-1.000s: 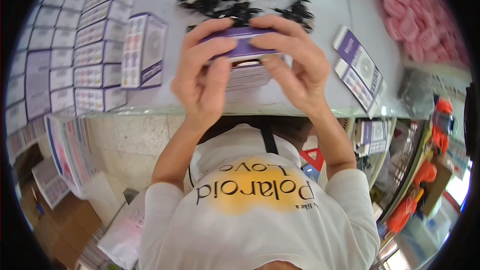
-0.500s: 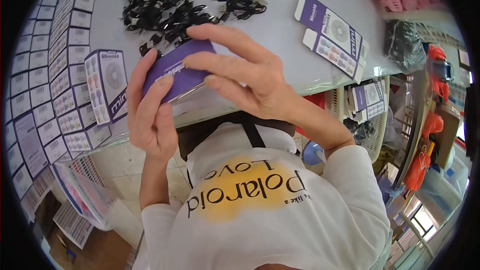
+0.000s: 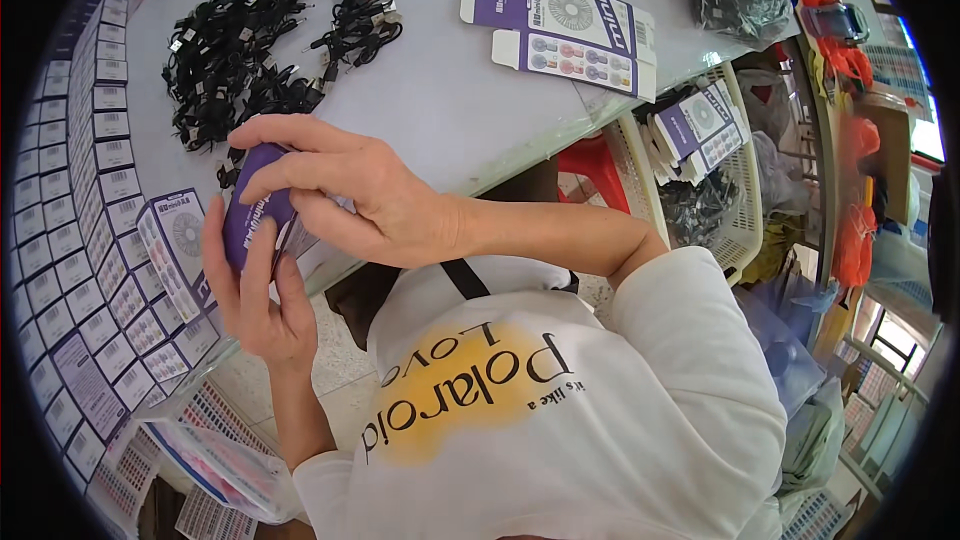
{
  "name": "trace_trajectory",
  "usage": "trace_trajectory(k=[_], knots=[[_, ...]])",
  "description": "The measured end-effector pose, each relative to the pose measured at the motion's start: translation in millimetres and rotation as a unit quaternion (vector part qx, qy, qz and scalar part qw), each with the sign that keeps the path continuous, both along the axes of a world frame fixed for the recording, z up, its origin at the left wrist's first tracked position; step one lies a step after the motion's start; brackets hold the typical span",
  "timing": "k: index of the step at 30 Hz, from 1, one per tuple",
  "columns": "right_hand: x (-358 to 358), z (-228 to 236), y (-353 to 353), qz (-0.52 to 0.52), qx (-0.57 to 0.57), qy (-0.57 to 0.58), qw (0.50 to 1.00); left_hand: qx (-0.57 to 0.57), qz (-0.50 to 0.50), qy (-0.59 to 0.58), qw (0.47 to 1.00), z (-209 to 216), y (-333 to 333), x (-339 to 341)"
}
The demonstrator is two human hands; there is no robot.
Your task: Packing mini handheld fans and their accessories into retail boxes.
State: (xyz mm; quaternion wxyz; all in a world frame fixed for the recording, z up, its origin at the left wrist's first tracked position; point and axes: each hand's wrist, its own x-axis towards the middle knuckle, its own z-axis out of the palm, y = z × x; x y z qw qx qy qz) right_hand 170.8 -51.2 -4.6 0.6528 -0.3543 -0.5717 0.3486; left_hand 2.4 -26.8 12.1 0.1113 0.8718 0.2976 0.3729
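Head view: your left hand and right hand both grip the box, steadying it; cables lie beyond on the desk.

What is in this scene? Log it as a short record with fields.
left hand: grips the purple carton box from below
right hand: closed over the box's top
surface: grey table
behind hands: pile of black cables
far right: flat unfolded purple-and-white carton
left edge: rows of finished boxes
right of table: white basket of flat cartons
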Motion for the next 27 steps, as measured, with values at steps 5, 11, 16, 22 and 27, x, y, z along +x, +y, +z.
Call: trace_trajectory(k=[5, 11, 16, 22, 27], knots=[[19, 6, -16, -0.144, -0.034, -0.094, 0.985, -0.017, 0.061, 0.033, 0.997, 8, -5, 13], [11, 4, -26, 0.022, -0.173, 0.076, 0.982, 0.012, 0.089, 0.034, 0.995, 2, -22, 34], [17, 8, -33, 0.051, -0.19, 0.135, 0.971, 0.036, 0.076, 0.047, 0.995, 1, -28, 38], [27, 22, -43, 0.043, -0.241, 0.102, 0.964, 0.051, 0.049, 0.056, 0.996, 1, -39, 50], [30, 22, -56, 0.032, -0.254, 0.094, 0.962, 0.062, 0.014, 0.055, 0.996, -3, -43, 53]])
